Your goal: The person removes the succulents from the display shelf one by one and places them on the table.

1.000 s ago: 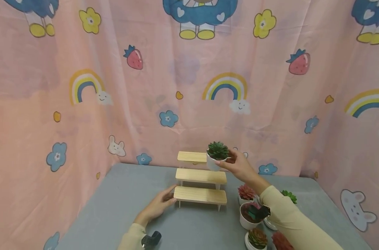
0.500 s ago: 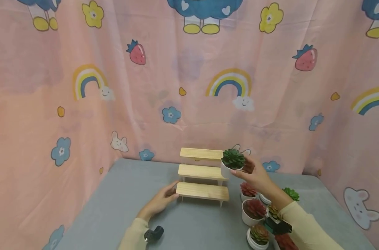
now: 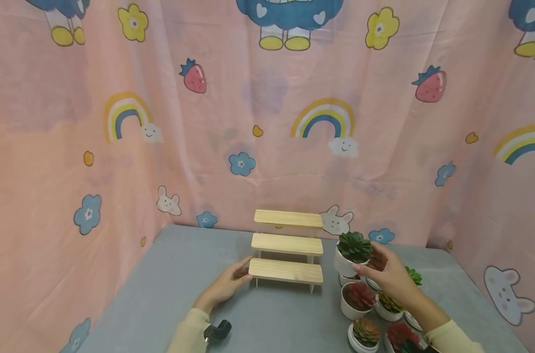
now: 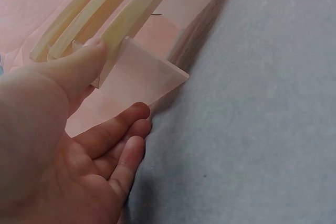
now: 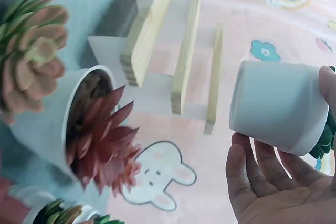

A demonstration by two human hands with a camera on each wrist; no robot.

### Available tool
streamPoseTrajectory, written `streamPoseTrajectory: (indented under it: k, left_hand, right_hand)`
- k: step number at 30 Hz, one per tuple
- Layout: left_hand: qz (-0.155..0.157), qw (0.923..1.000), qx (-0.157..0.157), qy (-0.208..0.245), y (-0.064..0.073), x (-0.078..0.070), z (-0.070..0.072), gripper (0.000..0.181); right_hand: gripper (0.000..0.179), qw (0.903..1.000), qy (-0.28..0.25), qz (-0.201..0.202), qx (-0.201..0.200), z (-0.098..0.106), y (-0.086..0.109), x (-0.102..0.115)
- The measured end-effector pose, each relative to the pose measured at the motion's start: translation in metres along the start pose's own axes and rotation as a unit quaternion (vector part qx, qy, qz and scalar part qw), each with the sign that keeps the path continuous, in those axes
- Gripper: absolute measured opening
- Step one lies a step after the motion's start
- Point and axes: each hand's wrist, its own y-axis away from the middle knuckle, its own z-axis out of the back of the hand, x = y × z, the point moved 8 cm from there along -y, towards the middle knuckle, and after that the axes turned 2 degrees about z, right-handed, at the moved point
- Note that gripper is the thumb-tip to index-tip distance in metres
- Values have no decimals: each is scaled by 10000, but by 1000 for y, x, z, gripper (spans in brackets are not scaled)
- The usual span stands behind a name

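In the head view my right hand (image 3: 393, 274) holds a green succulent in a white pot (image 3: 346, 261) by its side, raised to the right of the three-step wooden display stand (image 3: 286, 271). The right wrist view shows the smooth white pot (image 5: 278, 106) between the thumb and fingers, its leaves mostly cut off at the frame's edge. My left hand (image 3: 223, 285) is at the left end of the stand's lowest step. In the left wrist view its thumb (image 4: 86, 59) touches the end of a board, while the other fingers lie loosely beside the clear support (image 4: 142, 74).
Below the raised pot stand several potted succulents, among them a dark red one (image 3: 360, 294), an orange-green one (image 3: 366, 332) and another red one (image 3: 401, 336). The stand is on a grey-covered table (image 3: 161, 294). A pink patterned curtain (image 3: 214, 113) hangs behind and at the sides.
My right hand has carried the green succulent from the stand's top step rightward and down, over the group of pots. My left hand stays at the lowest step.
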Motion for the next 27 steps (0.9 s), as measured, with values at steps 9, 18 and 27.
streamPoseTrajectory:
  k: [9,18,27]
  left_hand:
    - [-13,10000,31,74,1,-2,-2,62]
    - [-45,9999,27,94,-1,-4,1,62]
    - [-65,10000,71,26,-1,0,0,64]
  right_hand:
    - [85,9998,19,-94,-148,14,15,-21]
    - [83,9991,-59,-276,-308,25,28,-39]
    - [90,9959,226,-852,-193,38,41,-63]
